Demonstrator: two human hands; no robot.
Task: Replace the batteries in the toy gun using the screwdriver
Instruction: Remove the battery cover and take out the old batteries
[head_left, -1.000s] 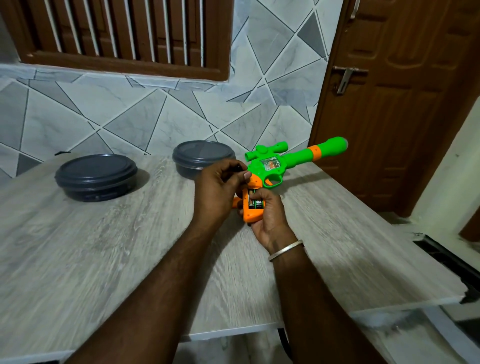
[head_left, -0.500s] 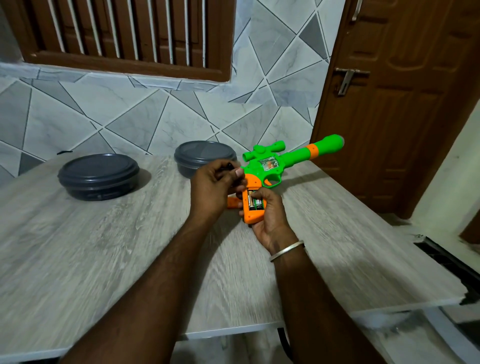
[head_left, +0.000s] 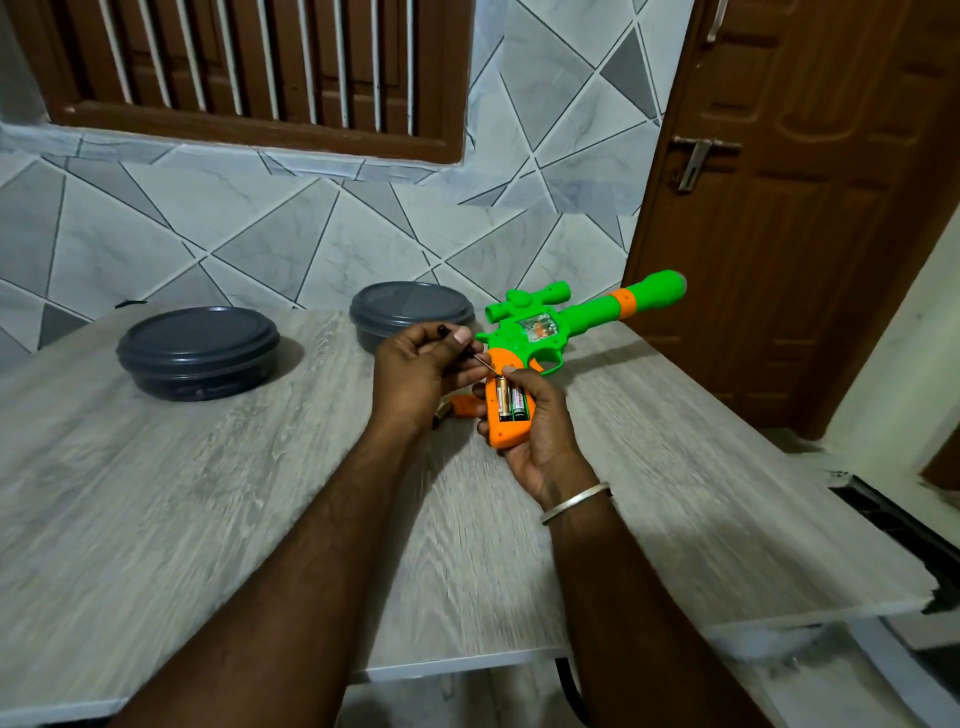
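At the grip — screwdriver (head_left: 480, 359) tip now visible

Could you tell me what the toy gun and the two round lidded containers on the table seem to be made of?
Toy gun: moulded plastic, glossy bright green and orange with soft highlights. Near container and far container: probably plastic, dark grey with a dull satin sheen and moulded rims; metal can't be ruled out.
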